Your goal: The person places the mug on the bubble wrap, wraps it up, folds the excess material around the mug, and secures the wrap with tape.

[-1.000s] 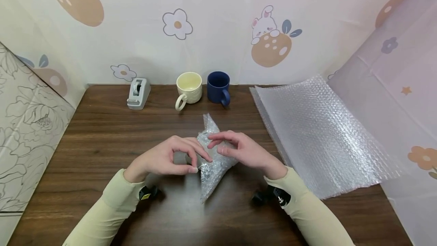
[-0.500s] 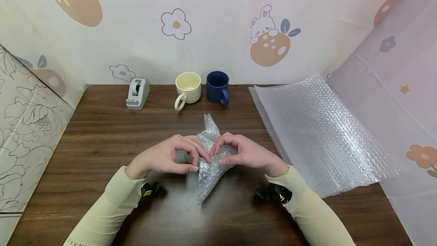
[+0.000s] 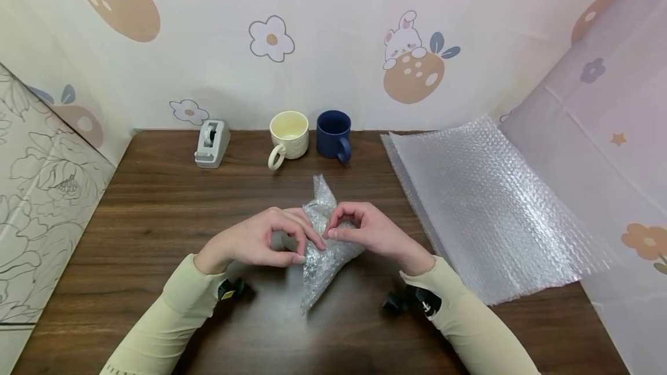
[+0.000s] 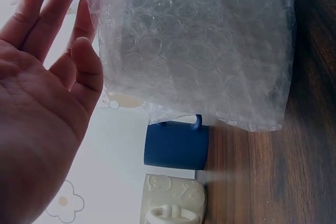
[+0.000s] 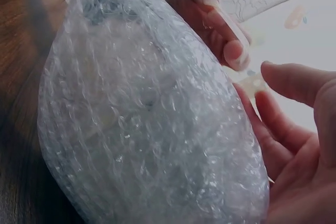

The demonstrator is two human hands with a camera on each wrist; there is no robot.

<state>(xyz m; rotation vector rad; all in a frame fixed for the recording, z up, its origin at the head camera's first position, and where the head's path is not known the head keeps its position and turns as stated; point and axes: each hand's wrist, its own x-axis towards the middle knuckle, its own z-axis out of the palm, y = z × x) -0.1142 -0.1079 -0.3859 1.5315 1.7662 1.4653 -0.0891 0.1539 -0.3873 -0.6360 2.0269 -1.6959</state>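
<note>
A bundle of bubble wrap (image 3: 325, 265) sits mid-table, pointed at its near and far ends; a pale shape shows through the wrap. My left hand (image 3: 255, 239) is at its left side, some fingers resting on top. Between that hand's thumb and index finger, the right wrist view shows a short clear strip of tape (image 5: 230, 24). My right hand (image 3: 375, 229) bends over the bundle from the right, fingertips touching its top. In the right wrist view its thumb (image 5: 294, 82) stands apart from its fingers with nothing held between them.
At the back stand a tape dispenser (image 3: 212, 143), a cream mug (image 3: 292, 135) and a navy mug (image 3: 330, 135). Bubble wrap sheets (image 3: 484, 207) cover the right side of the brown table (image 3: 156, 201). A patterned curtain (image 3: 333, 45) hangs behind.
My right hand has come down from just above the bundle to its top, and its thumb has drawn closer to its fingers. The left hand stays almost in place.
</note>
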